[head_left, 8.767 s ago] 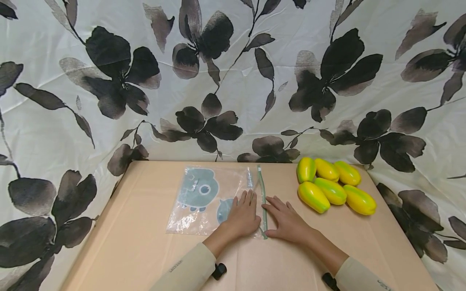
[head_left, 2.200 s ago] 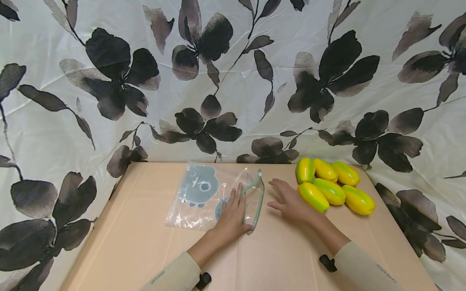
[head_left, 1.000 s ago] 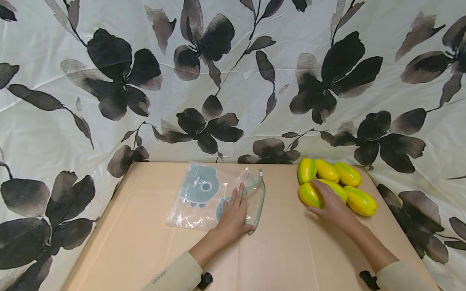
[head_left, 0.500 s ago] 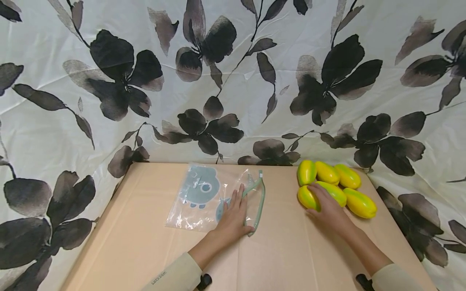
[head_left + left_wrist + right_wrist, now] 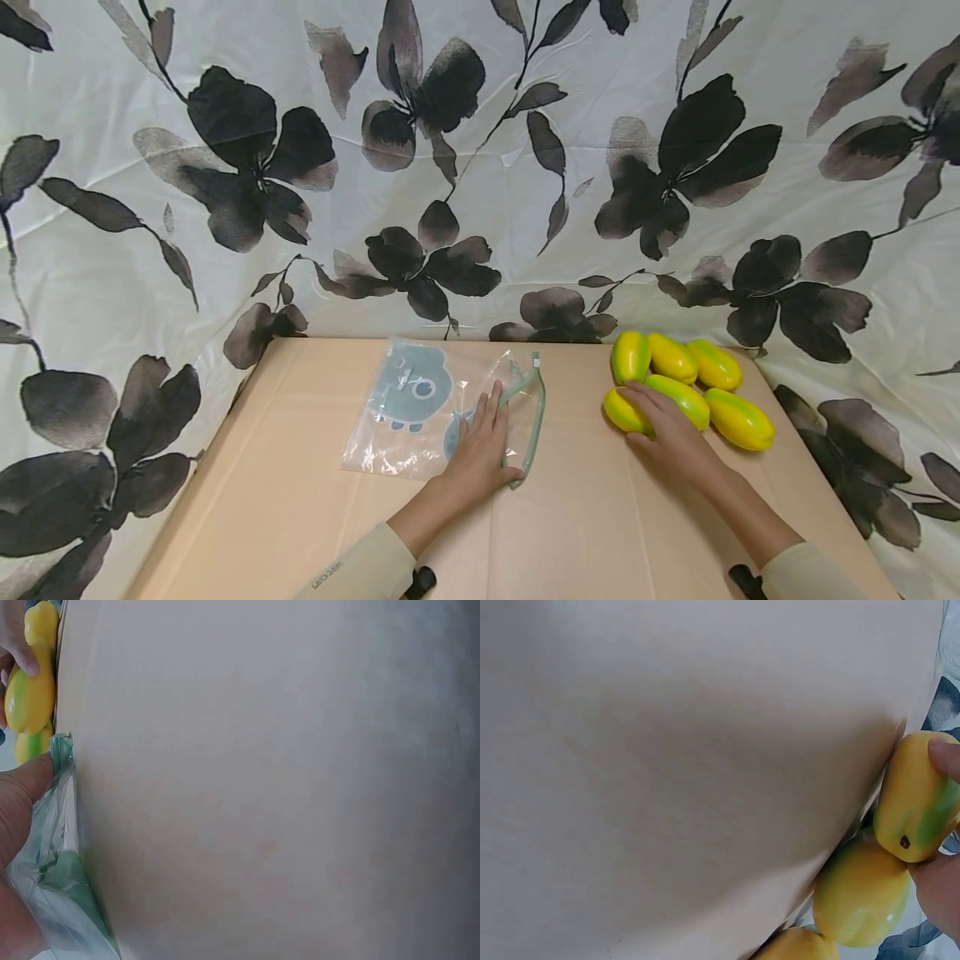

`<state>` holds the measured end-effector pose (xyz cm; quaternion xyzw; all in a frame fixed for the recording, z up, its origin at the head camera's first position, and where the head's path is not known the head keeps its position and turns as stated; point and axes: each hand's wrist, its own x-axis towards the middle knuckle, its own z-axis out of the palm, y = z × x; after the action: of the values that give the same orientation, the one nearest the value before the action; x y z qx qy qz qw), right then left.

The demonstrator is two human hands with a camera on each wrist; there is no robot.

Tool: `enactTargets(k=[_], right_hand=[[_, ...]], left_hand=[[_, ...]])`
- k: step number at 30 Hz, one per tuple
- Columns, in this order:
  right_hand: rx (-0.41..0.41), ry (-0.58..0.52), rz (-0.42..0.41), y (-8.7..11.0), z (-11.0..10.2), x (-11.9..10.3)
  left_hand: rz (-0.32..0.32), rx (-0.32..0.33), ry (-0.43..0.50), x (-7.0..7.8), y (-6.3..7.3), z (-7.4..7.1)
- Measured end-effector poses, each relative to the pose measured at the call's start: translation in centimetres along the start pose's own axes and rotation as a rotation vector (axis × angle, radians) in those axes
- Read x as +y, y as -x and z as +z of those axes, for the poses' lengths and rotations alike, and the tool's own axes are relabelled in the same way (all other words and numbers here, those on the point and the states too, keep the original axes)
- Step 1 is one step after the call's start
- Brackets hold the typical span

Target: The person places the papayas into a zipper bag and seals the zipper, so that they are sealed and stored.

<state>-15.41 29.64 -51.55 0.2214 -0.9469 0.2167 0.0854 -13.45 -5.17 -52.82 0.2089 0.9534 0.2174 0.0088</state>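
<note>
Fingers of the right hand (image 5: 670, 433) grip a yellow-green fruit (image 5: 622, 411), left hand (image 5: 480, 446) flat on the plastic bag (image 5: 408, 408)

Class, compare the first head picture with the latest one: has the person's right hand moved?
Yes. The right hand has left the green zip edge of the clear plastic bag and gone right, now gripping a yellow-green plastic fruit.

My right grip (image 5: 670, 433) covers most of the near yellow-green fruit (image 5: 619, 411) at centre right of the head view, so only its left end shows. In the right wrist view the frame's right edge cuts off my fingers (image 5: 946, 757). In the left wrist view my left grip (image 5: 19, 817) is cropped at the left edge, and the table (image 5: 285, 780) is blurred.
</note>
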Motion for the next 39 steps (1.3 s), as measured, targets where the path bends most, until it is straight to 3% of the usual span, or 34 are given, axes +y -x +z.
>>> enactTargets(k=[8, 24, 34, 39], right_hand=[[0.007, 0.022, -0.051, -0.2, -0.3, -0.2], [0.001, -0.025, -0.047, -0.5, -1.1, -0.5], [-0.056, -0.111, 0.062, -2.5, -1.7, -1.8], [-0.094, -0.131, 0.045, -3.4, -1.7, -2.5]], left_hand=[[0.000, -0.004, 0.017, 0.0, 0.1, -0.1], [-0.002, -0.001, -0.001, 0.0, 0.0, 0.1], [0.003, 0.003, 0.014, 0.1, -0.2, -0.1], [0.000, 0.001, 0.019, 0.2, -0.1, -0.2]])
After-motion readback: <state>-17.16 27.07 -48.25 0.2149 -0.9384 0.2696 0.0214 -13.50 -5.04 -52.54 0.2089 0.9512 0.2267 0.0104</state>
